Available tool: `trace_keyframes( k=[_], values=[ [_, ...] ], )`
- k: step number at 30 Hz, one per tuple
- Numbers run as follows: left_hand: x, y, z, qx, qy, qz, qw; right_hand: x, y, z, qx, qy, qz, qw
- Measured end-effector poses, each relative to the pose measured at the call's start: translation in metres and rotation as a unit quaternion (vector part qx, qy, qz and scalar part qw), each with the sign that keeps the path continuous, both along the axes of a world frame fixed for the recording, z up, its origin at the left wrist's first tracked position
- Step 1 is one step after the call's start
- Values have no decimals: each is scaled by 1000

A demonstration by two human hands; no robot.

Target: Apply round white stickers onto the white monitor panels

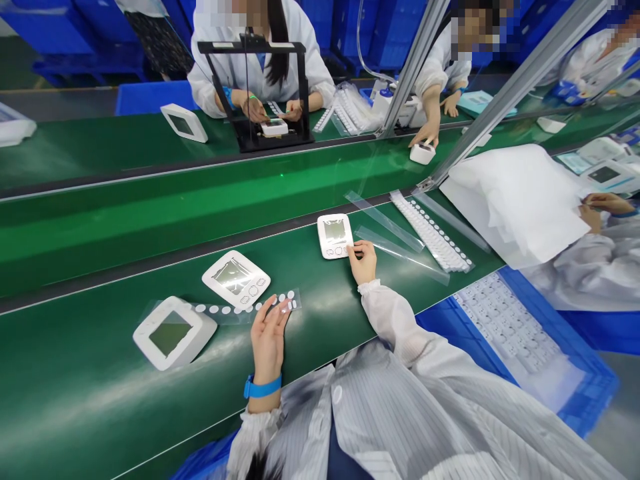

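Observation:
My left hand [270, 330], with a blue band at the wrist, lies with its fingertips on a clear strip of round white stickers [226, 311]. Just above that strip sits a white device with a screen [236, 279]. Another white device [174, 333] rests tilted on the strip's left end. My right hand [363, 261] has thumb and fingers pinched together at the lower right corner of a third white device [335, 235], which lies screen up on the green table. Whether a small piece is between those fingertips cannot be made out.
Clear strips [400, 250] and a stack of sticker strips [433, 233] lie right of my right hand. A white sheet pile [515, 200], a metal post [415, 63] and a blue bin [595, 380] are further right. People work across the green conveyor [150, 223].

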State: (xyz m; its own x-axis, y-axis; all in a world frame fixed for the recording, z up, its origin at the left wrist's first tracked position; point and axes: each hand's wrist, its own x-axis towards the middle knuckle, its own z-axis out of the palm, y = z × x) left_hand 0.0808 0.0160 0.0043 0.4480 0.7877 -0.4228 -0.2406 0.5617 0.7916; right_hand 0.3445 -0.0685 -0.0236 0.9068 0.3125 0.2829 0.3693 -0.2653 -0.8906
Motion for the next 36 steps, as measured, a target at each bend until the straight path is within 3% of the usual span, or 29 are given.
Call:
trace_keyframes(
  k=[16, 26, 29, 31, 32, 33, 34, 36],
  values=[
    [1, -2, -1, 12, 7, -10, 1000, -4, 0, 2, -36, -32, 15, 999],
    [2, -6, 2, 50, 25, -24, 998, 2, 0, -2, 16, 84, -2, 996],
    [-7, -18, 17, 84, 41, -26, 995, 3, 1, -3, -2, 68, 6, 998],
    [-21, -25, 41, 141, 64, -4, 988, 3, 1, -3, -28, 34, 22, 999],
    [-29, -26, 55, 194, 79, 32, 977, 4, 0, -4, -39, 18, 29, 999],
    [-39, -25, 71, 270, 96, 113, 951, 5, 0, -5, -45, 7, 34, 998],
    [-48, -22, 86, 351, 124, 217, 902, 6, -1, -6, -46, 4, 37, 998],
    [-68, -8, 111, 467, 197, 409, 759, 10, -1, -9, -46, 13, 41, 998]
  ],
)
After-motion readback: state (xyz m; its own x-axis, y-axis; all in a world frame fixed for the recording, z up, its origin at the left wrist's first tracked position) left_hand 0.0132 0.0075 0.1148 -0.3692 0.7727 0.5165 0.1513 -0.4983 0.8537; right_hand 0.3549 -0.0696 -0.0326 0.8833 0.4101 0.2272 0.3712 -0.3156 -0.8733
